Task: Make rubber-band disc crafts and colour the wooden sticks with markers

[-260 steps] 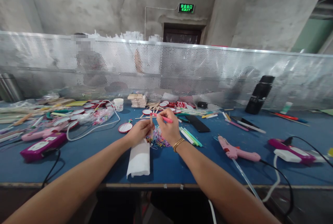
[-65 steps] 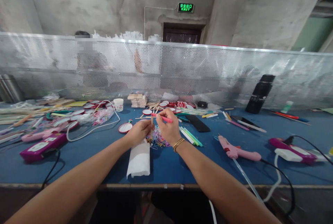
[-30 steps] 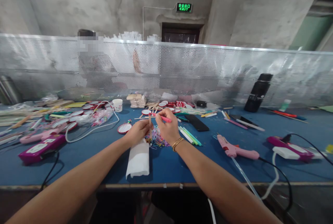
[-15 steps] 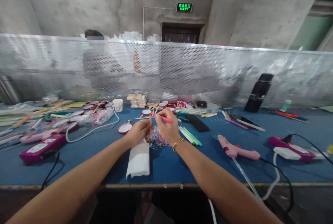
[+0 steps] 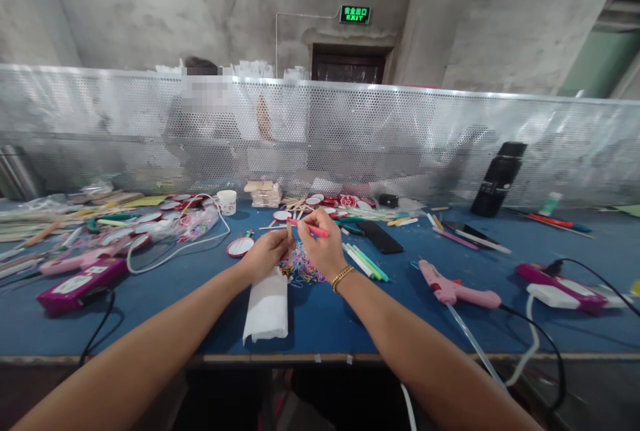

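Closed around a flat wooden craft stick (image 5: 290, 249), my left hand (image 5: 267, 255) holds it upright over the table's middle. My right hand (image 5: 325, 244) grips a pink-red marker pen (image 5: 317, 230), its tip at the upper end of the stick. Under and between the hands lies a heap of colourful thin strands (image 5: 305, 265). A folded white tissue (image 5: 267, 307) lies just below my left hand. Several green and white marker pens (image 5: 365, 262) rest to the right of my right hand.
A pink glue gun (image 5: 450, 286) and a purple power strip (image 5: 563, 287) with cables lie right; another purple strip (image 5: 83, 286) lies left. A black bottle (image 5: 499, 179) stands near the perforated metal screen (image 5: 350, 137). Behind it is a person (image 5: 205, 124). Wooden pieces (image 5: 263, 194) are stacked by a paper cup (image 5: 227, 202).
The person behind the screen has shifted to the right. My hands, the stick and the marker pen stay almost in place.
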Demonstrator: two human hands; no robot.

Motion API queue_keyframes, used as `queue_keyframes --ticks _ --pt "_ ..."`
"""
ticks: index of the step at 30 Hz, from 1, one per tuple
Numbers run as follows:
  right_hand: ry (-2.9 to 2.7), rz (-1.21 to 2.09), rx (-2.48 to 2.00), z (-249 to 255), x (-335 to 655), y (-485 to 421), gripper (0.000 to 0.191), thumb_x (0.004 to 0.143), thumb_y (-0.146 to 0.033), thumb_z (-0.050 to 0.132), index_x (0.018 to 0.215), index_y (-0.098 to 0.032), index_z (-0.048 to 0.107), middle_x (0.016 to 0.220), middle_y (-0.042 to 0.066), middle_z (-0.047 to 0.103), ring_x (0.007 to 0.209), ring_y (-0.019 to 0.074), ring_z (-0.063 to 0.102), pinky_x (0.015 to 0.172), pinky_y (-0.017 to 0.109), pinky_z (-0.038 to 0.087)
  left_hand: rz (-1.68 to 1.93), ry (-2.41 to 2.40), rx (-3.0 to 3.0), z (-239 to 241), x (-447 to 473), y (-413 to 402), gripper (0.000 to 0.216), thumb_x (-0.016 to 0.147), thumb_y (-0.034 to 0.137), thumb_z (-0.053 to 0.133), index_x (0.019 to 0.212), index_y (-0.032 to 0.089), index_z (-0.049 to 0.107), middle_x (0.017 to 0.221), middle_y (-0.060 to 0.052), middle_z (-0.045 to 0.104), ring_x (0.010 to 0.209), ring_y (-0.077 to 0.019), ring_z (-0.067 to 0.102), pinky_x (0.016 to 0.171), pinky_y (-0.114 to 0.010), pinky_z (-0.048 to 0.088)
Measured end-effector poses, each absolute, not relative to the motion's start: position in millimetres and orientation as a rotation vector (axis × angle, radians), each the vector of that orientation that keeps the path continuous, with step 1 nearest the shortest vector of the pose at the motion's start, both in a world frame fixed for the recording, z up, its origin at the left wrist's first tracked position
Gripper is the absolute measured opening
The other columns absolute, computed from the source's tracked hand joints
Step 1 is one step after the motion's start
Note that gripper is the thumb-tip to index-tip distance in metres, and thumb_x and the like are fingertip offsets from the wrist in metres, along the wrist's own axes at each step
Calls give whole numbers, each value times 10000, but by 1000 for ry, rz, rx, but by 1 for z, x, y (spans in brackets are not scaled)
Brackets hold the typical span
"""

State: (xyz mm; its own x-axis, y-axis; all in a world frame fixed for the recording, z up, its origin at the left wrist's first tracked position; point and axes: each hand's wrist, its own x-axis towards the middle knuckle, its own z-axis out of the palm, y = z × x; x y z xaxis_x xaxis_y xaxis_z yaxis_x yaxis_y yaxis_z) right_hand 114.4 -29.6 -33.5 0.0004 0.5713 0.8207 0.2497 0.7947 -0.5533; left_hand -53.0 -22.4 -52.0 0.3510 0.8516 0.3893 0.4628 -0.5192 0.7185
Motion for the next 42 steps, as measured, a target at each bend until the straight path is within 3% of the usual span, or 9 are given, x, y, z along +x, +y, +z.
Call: queue_keyframes --ticks 31,42 --pt "-1587 301 -677 -31 113 -32 110 846 -264 525 747 -218 509 692 -21 586 635 140 549 629 264 427 1069 1083 2053 -49 -51 -26 406 916 546 422 734 186 472 538 54 414 482 -93 342 479 -235 281" --pt "-1591 305 -680 -31 113 -32 117 852 -272 524 750 -218 505 682 -21 574 634 143 547 625 263 423 1060 1088 2008 -48 -50 -26 482 886 640 426 714 190 448 525 59 402 466 -89 332 465 -239 262"
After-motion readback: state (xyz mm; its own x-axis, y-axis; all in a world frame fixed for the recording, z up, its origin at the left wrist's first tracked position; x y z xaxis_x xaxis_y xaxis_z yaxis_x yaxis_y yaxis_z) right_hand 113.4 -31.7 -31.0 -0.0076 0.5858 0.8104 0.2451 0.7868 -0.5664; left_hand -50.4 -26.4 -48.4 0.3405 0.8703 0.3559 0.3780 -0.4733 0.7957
